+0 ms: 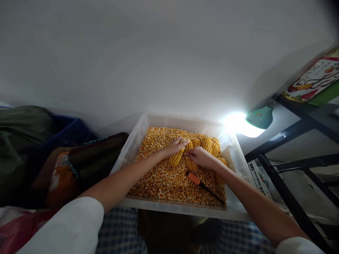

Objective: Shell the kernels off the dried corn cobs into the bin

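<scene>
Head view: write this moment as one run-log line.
left hand: holding corn cob | right hand: beside that cob | orange-handled tool: lying on loose kernels | plastic bin: holds kernels, more cobs

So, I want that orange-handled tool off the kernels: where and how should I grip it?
By the orange handle, probably from above and the left: it is thicker than the dark shaft, lies exposed on the kernels, and its butt end points far-left.

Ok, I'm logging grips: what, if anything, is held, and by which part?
The left hand holds a corn cob near its upper end; the right hand's hold is unclear.
</scene>
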A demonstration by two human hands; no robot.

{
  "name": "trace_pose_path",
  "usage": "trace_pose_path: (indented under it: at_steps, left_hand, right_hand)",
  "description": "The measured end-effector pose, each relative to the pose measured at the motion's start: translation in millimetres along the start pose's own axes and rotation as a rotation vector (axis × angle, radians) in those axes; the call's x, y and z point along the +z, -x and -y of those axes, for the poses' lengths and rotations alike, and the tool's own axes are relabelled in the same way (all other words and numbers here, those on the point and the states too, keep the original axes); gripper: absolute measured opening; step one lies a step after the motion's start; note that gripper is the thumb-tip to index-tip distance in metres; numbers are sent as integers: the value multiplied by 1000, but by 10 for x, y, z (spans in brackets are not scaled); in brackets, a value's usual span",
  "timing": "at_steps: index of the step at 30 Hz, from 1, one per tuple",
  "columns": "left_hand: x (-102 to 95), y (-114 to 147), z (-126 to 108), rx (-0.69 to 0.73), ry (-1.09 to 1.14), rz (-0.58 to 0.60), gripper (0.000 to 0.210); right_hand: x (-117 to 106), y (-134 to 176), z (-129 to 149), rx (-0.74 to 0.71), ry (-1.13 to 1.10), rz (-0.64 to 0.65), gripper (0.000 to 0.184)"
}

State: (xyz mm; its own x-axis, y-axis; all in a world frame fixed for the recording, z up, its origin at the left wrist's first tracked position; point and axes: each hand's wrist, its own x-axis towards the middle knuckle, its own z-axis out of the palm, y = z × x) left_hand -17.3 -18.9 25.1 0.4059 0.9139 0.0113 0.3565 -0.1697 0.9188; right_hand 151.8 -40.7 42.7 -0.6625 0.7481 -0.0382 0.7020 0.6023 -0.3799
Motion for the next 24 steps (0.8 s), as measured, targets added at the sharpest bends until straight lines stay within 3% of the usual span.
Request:
trace_pose_path:
  at_steps: [10,19,24]
  left_hand:
    - [30,-15,-32,83,-9,183,32]
    - [-55,-64,51,6,59,171,38]
    - [-26,-139,118,43,18,139,40]
  right_hand:
    - [-160,36,-118,-41,-203,198,30]
    - [-153,9,-78,-18,-120,121,37]
    - [-157,9,-80,-7,-81,106,36]
